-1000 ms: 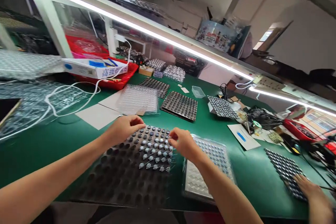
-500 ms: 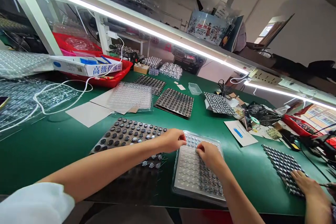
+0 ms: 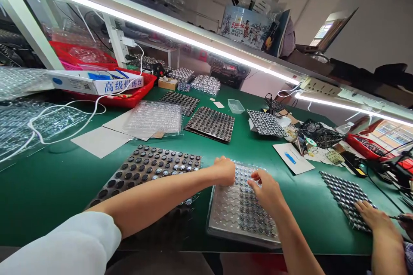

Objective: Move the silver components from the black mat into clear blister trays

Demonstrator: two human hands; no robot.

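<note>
A clear plastic tray (image 3: pixel 222 212) lies on the green table, its right part and top rows filled with small round silvery parts. My left hand (image 3: pixel 225 171) is closed at the tray's upper left edge; what its fingers hold, if anything, is hidden. Over the upper right of the tray is my right hand (image 3: pixel 263 187), thumb and forefinger apart with nothing seen between them. Beneath my left forearm lies a brown sheet (image 3: pixel 146 163) with rows of round black parts, some of them shiny.
Behind lie a stack of dark part boards (image 3: pixel 211 124), a clear blister sheet (image 3: pixel 155 118), a small clear box (image 3: pixel 236 106) and a red basket (image 3: pixel 146 88). At the right, another person's hand (image 3: pixel 371 215) rests on a board of parts (image 3: pixel 345 197).
The view has shifted slightly. My left hand has turned and closed at the tray's upper left; my right hand has moved a little right and its fingers have parted.
</note>
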